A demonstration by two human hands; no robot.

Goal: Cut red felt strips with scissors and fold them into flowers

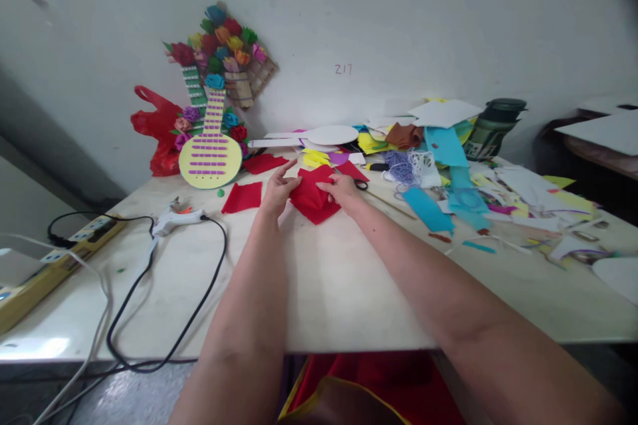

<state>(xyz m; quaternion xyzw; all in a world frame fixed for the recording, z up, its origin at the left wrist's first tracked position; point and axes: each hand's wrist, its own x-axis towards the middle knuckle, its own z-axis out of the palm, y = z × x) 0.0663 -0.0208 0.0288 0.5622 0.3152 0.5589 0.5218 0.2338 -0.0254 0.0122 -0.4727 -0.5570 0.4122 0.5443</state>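
Note:
A piece of red crepe paper (pixel 315 211) is stretched between my two hands above the middle of the table. My left hand (pixel 277 192) pinches its left edge with the thumb, the index finger pointing up and away. On the other side my right hand (pixel 345 191) grips the paper between thumb and fingers. The black-handled scissors (pixel 361 184) lie just beyond my right wrist, partly hidden. To the left rest a red crepe paper square (pixel 242 197) and a further red piece (pixel 264 163). A thin wooden stick (pixel 391 206) lies to the right.
A white glue gun (pixel 180 218) with a looping black cord and a yellow power strip (pixel 64 259) occupy the left. Behind stand a yellow paper lute (pixel 210 159) and paper flowers (pixel 222 40). Blue yarn (pixel 401 167), paper scraps (pixel 518 192) and a dark bottle (pixel 496 129) sit right.

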